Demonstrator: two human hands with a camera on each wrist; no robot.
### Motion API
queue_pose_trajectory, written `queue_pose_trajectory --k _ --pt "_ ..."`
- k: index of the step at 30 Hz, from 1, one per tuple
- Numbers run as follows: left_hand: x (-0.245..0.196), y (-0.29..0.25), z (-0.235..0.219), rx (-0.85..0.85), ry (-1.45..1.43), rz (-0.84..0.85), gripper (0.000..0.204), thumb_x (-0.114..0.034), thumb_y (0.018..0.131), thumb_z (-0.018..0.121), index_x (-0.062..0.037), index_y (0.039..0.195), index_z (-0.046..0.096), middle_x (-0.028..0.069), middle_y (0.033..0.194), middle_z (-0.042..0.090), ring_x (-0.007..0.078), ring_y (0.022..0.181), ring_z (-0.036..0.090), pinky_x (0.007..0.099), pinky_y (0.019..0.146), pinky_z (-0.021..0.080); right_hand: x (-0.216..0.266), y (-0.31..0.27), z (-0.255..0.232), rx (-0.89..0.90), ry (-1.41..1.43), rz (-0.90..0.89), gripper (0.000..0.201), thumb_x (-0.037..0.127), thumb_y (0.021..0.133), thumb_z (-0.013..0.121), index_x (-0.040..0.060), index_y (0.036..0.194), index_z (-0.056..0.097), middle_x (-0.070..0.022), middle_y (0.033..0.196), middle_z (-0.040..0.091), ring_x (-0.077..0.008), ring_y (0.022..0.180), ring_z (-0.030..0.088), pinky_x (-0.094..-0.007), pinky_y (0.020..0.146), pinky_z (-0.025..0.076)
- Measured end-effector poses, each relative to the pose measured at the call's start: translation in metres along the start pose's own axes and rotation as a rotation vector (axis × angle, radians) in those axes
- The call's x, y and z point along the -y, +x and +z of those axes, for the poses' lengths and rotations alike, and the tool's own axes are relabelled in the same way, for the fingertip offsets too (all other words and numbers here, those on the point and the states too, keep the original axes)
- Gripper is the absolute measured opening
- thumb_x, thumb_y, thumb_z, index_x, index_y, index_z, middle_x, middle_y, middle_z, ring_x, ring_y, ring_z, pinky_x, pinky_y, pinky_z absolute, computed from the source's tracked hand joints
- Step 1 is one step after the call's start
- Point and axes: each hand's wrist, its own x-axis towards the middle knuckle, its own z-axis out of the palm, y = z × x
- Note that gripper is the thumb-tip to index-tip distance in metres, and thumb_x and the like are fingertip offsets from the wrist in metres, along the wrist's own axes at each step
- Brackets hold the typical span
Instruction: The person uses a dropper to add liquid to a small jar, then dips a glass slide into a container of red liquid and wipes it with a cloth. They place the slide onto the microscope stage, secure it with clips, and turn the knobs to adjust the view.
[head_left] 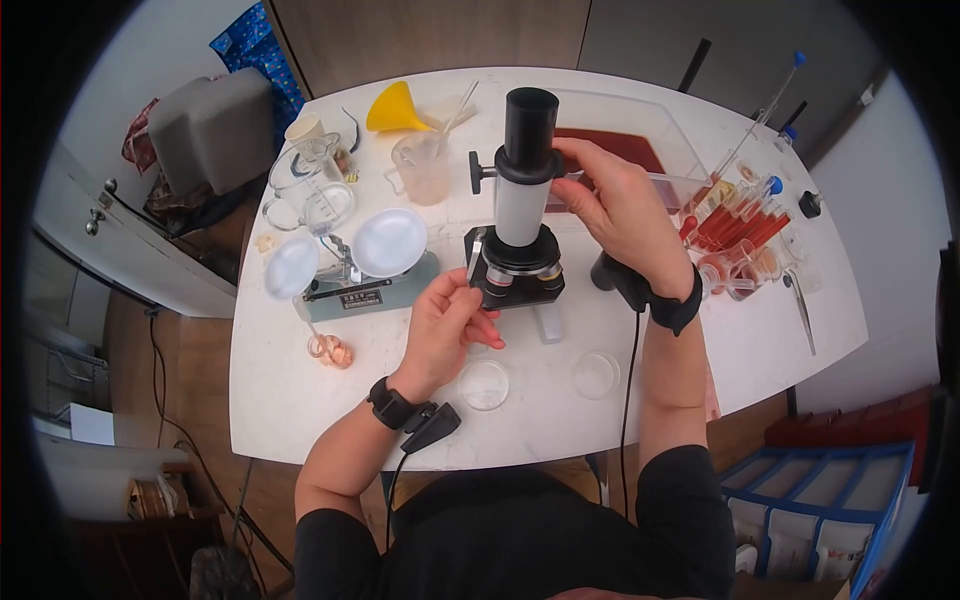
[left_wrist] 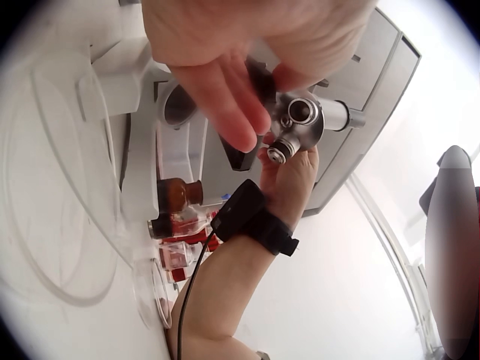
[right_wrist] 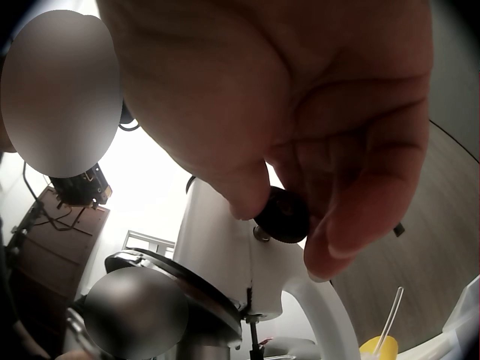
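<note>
A white and black microscope [head_left: 522, 205] stands upright in the middle of the table. My right hand [head_left: 622, 205] is at the right side of its tube, and in the right wrist view the thumb and fingers pinch a black focus knob [right_wrist: 283, 217]. My left hand [head_left: 448, 325] is at the left front edge of the black stage [head_left: 520, 293], thumb and forefinger pinching that edge right below a silver stage clip [head_left: 476, 252]; the other fingers curl lower down. Objective lenses [left_wrist: 279, 151] show beyond the left fingers. The right palm hides part of the tube.
A balance [head_left: 365, 290] with two white pans stands left of the microscope, a beaker [head_left: 424, 172] and yellow funnel [head_left: 395, 108] behind. Petri dishes [head_left: 484, 385] lie in front. Test tubes with red liquid [head_left: 738, 228] and tweezers [head_left: 800, 310] are at right. Wrist cables run toward me.
</note>
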Motion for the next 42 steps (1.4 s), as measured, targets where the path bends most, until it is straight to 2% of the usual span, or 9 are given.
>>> queue_pose_trajectory --k 9,15,18,27,35,42 --pt "-0.0003 0.0004 -0.0021 0.005 -0.057 0.004 0.024 -0.013 0.094 0.047 -0.0015 0.115 0.048 0.0115 0.1 0.064 0.0174 0.058 0.064 0.0318 0.059 0.057 -0.003 -0.0004 0.0007 -0.004 -0.002 -0.009 0.031 0.016 0.084 0.062 0.0042 0.112 0.056 -0.0156 0.088 0.065 -0.0325 0.076 0.063 -0.0369 0.066 0.049" --pt "0.0006 0.0014 -0.0011 -0.001 0.008 -0.038 0.024 -0.015 0.095 0.047 -0.0019 0.115 0.049 0.0108 0.093 0.063 0.0168 0.057 0.063 0.0313 0.058 0.057 -0.0025 -0.0006 0.0003 -0.001 -0.009 -0.002 0.031 0.016 0.084 0.062 0.0046 0.112 0.056 -0.0155 0.088 0.065 -0.0329 0.076 0.062 -0.0371 0.066 0.049" --pt "-0.0032 -0.0004 0.0049 -0.024 -0.009 -0.061 0.025 -0.013 0.095 0.046 0.0028 0.114 0.048 0.0121 0.088 0.062 0.015 0.061 0.062 0.0297 0.053 0.057 -0.0025 -0.0004 0.0002 -0.004 -0.018 -0.01 0.031 0.016 0.084 0.062 0.0045 0.112 0.056 -0.0156 0.088 0.065 -0.0329 0.076 0.063 -0.0371 0.066 0.049" --pt "0.0037 0.0015 -0.0038 -0.018 -0.064 0.033 0.025 -0.015 0.095 0.047 -0.0028 0.117 0.047 0.0107 0.095 0.064 0.0167 0.059 0.063 0.034 0.053 0.057 -0.0012 -0.0006 -0.0008 0.005 -0.019 -0.013 0.031 0.016 0.085 0.062 0.0041 0.112 0.056 -0.0159 0.088 0.065 -0.033 0.078 0.063 -0.0372 0.067 0.049" --pt "0.0015 0.0011 0.0002 -0.004 -0.027 -0.027 0.024 -0.015 0.095 0.048 -0.0031 0.116 0.047 0.0119 0.09 0.063 0.0159 0.058 0.063 0.0316 0.051 0.057 -0.003 -0.0005 0.001 -0.011 -0.041 -0.029 0.029 0.017 0.086 0.06 0.0042 0.112 0.055 -0.0159 0.087 0.065 -0.0338 0.078 0.063 -0.038 0.067 0.049" --pt "0.0004 0.0004 0.0026 -0.019 -0.023 -0.021 0.022 -0.015 0.095 0.048 -0.0035 0.113 0.048 0.0125 0.088 0.063 0.0159 0.057 0.063 0.0312 0.05 0.056 -0.0026 0.0007 0.0017 0.023 -0.003 0.024 0.023 0.022 0.091 0.054 0.0035 0.105 0.055 -0.0168 0.08 0.063 -0.0359 0.074 0.06 -0.0393 0.063 0.046"
